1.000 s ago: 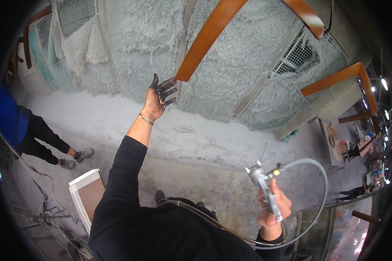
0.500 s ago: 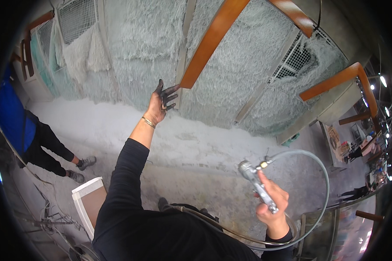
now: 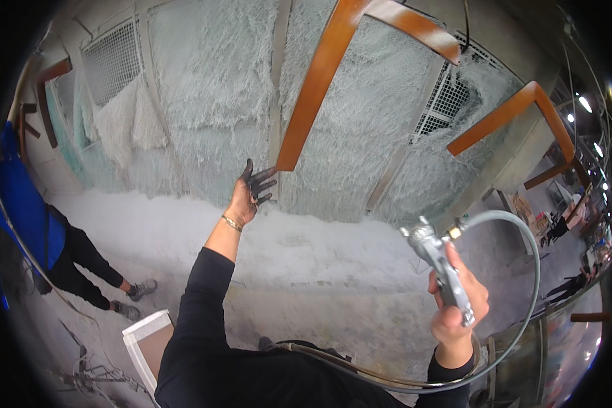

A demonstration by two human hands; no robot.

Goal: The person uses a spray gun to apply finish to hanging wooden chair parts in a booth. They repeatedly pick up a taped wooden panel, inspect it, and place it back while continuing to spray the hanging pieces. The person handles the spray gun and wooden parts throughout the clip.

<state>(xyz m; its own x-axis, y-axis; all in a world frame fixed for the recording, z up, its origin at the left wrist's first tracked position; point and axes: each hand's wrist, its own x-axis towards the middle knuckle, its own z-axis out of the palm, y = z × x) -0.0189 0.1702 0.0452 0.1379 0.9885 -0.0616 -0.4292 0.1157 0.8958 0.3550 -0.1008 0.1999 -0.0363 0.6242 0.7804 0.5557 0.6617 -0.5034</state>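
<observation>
My right hand (image 3: 461, 299) grips a silver spray gun (image 3: 438, 262) by its handle. A grey hose (image 3: 536, 272) runs from the gun in a loop down past my right forearm. My left hand (image 3: 249, 195) is stretched out ahead with its fingers spread, their tips dark-stained. One fingertip meets, or nearly meets, the lower end of a glossy brown wooden frame (image 3: 319, 85). This L-shaped frame hangs in front of me; I cannot tell whether finger and wood really touch.
A wall of pale, shaggy residue (image 3: 211, 102) with metal grilles stands behind the frame. More brown frames hang to the right (image 3: 500, 122) and far left (image 3: 47, 102). A person in blue (image 3: 24, 204) stands at left. A white-edged panel (image 3: 146, 340) lies beside me.
The hanging frame shows lower and slightly left in the picture, with more of its upper arm visible. My left hand sits lower too. The spray gun has shifted right.
</observation>
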